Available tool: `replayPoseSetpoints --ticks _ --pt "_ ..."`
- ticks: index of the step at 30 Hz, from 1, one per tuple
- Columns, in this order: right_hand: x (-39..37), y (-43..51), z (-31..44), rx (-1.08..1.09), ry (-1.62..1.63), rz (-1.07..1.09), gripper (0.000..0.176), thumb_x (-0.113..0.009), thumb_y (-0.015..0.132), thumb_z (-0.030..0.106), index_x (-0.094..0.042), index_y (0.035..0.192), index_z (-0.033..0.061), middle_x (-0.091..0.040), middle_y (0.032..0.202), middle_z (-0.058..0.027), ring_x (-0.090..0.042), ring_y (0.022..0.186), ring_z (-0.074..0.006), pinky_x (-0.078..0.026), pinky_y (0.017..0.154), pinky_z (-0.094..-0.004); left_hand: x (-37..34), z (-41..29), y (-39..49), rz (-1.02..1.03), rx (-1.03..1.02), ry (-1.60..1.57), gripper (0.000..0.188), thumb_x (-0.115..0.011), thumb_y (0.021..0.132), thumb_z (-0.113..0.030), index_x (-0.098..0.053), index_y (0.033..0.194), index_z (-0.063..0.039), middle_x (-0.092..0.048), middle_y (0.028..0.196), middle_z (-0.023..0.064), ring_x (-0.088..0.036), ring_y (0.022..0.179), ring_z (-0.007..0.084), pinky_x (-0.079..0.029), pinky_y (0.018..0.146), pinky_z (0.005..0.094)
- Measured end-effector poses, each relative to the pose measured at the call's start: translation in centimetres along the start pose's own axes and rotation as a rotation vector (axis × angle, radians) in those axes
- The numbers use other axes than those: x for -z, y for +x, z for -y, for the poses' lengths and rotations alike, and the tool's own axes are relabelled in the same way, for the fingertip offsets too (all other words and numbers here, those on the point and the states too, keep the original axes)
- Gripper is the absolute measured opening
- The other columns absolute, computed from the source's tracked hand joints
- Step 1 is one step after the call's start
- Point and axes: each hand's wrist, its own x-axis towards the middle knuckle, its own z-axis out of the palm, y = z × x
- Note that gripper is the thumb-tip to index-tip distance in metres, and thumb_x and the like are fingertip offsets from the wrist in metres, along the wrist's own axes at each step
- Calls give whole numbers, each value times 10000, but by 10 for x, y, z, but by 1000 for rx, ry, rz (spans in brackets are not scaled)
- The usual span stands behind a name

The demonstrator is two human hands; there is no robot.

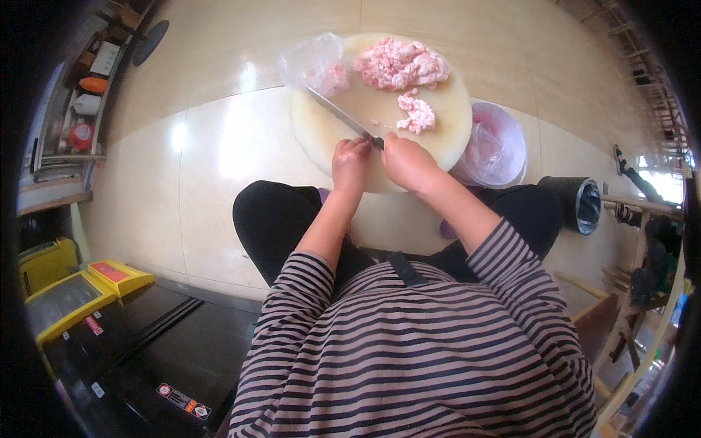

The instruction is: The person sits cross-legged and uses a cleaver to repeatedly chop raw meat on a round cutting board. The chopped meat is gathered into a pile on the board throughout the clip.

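A round, pale chopping board (317, 137) lies in front of me. My right hand (408, 161) is closed around the dark handle of a knife (340, 114), whose blade points to the far left over the board. My left hand (350, 156) is at the near end of the blade, fingers curled; whether it touches the blade or holds a small piece is not clear. A large heap of pale pink raw meat (402, 64) sits at the board's far side, with a smaller pile of meat pieces (417, 113) nearer. A clear plastic bag (317, 63) with some meat inside rests at the far left edge.
Right of the board stands a white bucket (515, 148) with a plastic liner, then a black lined bin (567, 202). A black and yellow chest cabinet (181, 339) is at the lower left, shelving (65, 159) at the left. Wooden furniture (630, 328) and another person's leg (643, 183) are at the right.
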Motion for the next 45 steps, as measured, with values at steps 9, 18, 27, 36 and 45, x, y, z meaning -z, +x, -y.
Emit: replayPoseSetpoints --ticks 9,18,27,36,45 --pt "23 -53 -10 -111 -71 74 204 -498 868 135 -505 954 -49 -629 774 -264 -632 750 -425 -496 693 -510 9 17 -11 -89 365 -92 132 -644 741 -50 -717 851 -42 -683 960 133 -626 922 323 -512 807 375" --pt "13 -58 -9 -63 -65 70 214 -557 858 147 -502 948 -39 -624 751 -263 -625 715 -429 -496 668 -509 1 6 -6 -75 31 -29 169 -628 685 -12 -708 830 -46 -691 926 94 -620 833 285 -510 751 356" --pt "2 -8 3 -53 16 25 226 -548 871 162 -513 899 -59 -621 770 -278 -632 741 -423 -496 682 -500 2 8 -4 -10 -19 7 175 -624 671 2 -705 819 -44 -691 929 97 -621 819 280 -517 737 360" --pt "19 -54 -10 -180 80 47 237 -540 877 186 -514 933 -44 -620 801 -290 -616 783 -448 -482 723 -515 29 15 -4 157 64 -72 239 -646 694 -9 -706 923 -38 -675 1006 122 -621 937 326 -513 827 370" --pt "28 -66 0 -173 70 -5 256 -527 883 202 -528 1008 -22 -635 839 -266 -626 810 -426 -495 757 -508 10 8 -5 -58 78 31 124 -657 722 -86 -697 838 -77 -676 856 103 -611 780 299 -495 718 379"
